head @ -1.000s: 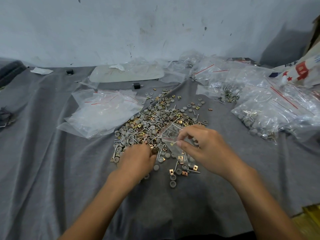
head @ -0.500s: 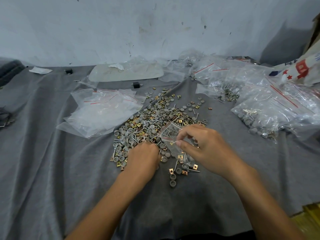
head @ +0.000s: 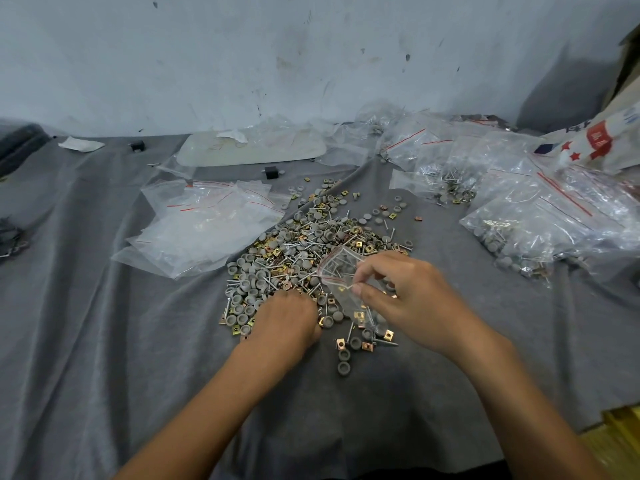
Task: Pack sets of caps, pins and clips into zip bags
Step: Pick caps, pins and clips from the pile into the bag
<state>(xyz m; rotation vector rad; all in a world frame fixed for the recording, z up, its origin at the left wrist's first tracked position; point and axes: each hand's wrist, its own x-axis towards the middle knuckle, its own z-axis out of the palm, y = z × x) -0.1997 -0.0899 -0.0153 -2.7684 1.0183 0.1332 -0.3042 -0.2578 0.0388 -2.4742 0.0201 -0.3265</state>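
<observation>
A heap of grey caps, metal pins and brass clips [head: 304, 251] lies on the grey cloth [head: 104, 341]. My right hand [head: 412, 299] pinches the mouth of a small clear zip bag [head: 341, 271] and holds it open over the heap; pins and a clip show inside it. My left hand [head: 284, 320] rests knuckles-up on the heap's near edge, fingers curled down into the parts; what they hold is hidden. A few caps and clips [head: 349, 348] lie loose between my hands.
A stack of empty zip bags [head: 204, 223] lies left of the heap. Filled bags [head: 540, 220] pile up at the right, by a red-and-white printed sack [head: 602, 140]. A pale flat tray [head: 249, 150] sits at the back under the wall.
My left hand has slid a little right and forward along the heap's near edge. The right hand keeps the bag in about the same place.
</observation>
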